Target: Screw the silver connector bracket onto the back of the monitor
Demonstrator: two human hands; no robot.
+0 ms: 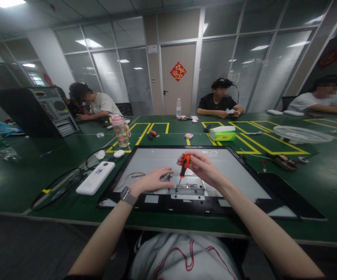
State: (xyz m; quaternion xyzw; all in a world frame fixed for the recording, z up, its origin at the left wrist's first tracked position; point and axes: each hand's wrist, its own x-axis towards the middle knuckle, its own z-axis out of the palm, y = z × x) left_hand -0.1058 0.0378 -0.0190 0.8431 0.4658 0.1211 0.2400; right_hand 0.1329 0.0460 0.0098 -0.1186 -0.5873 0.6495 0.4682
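A flat display panel [229,167] with a black frame lies on the green table in front of me. Near its front edge sits a metal bracket [190,189] with small fittings. My right hand [203,165] grips an orange and black screwdriver [185,166] by its handle, tilted slightly, its tip down at the left part of the bracket. My left hand [153,179], with a watch on the wrist, rests at the bracket's left side, fingers stretched out. Thin wires [131,175] lie on the panel beside that hand.
Left of the panel are a white power bank [96,178], black cables [60,188] and a pink-lidded bottle [121,132]. A green tissue pack [222,133] lies behind it. To the right is a black flat slab [290,194]. Several people sit across the table.
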